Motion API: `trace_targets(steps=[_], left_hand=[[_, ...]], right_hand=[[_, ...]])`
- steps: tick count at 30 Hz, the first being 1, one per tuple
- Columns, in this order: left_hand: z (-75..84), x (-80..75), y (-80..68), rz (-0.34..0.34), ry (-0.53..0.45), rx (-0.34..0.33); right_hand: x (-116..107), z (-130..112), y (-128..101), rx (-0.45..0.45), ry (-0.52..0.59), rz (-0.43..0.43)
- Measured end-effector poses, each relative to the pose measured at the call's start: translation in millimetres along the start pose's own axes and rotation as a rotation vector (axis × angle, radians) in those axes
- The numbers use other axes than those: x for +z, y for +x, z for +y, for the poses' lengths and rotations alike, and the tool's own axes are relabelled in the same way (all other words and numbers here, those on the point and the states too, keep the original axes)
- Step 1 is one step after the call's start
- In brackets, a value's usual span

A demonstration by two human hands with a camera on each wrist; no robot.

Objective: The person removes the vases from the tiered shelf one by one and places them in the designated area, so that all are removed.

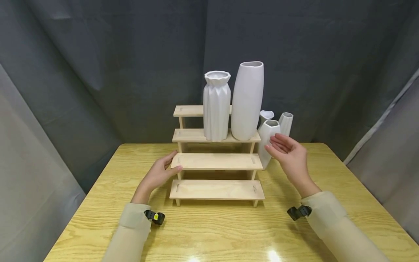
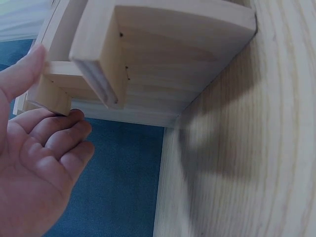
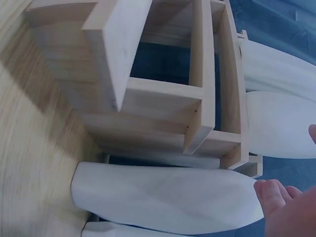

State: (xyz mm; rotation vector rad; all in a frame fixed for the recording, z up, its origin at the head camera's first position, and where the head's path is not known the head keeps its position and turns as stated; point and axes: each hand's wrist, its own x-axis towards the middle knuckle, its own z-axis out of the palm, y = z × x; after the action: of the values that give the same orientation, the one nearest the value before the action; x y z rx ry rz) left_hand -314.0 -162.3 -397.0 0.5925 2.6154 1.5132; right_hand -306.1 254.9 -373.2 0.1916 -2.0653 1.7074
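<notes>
A four-step wooden display stand [image 1: 216, 162] stands on the table. My left hand [image 1: 160, 173] holds the left end of its second step from the bottom, thumb at the front corner and fingers curled at the side. A pleated white vase [image 1: 217, 109] and a tall smooth white vase [image 1: 247, 102] stand upright on the third step. Right of the stand, my right hand [image 1: 289, 156] is held with loosely bent fingers and nothing in them. Its fingertips overlap a faceted white vase [image 1: 264, 143] in the head view; the right wrist view shows them by that vase's top [image 3: 247, 197].
Behind the faceted vase are a narrow ribbed white vase [image 1: 286, 123] and a small flared-rim white vase [image 1: 266, 115], partly hidden. A wood-grain table [image 1: 212, 233] carries everything. Dark grey curtains [image 1: 147, 72] hang behind it, with lighter cloth [image 1: 26, 174] at the sides.
</notes>
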Motion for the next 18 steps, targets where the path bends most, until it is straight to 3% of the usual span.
trace_targets(steps=[18], left_hand=[[-1.7, -0.2, 1.3, 0.002, -0.008, 0.01]], right_hand=[[20, -17, 19, 0.03, 0.097, -0.026]])
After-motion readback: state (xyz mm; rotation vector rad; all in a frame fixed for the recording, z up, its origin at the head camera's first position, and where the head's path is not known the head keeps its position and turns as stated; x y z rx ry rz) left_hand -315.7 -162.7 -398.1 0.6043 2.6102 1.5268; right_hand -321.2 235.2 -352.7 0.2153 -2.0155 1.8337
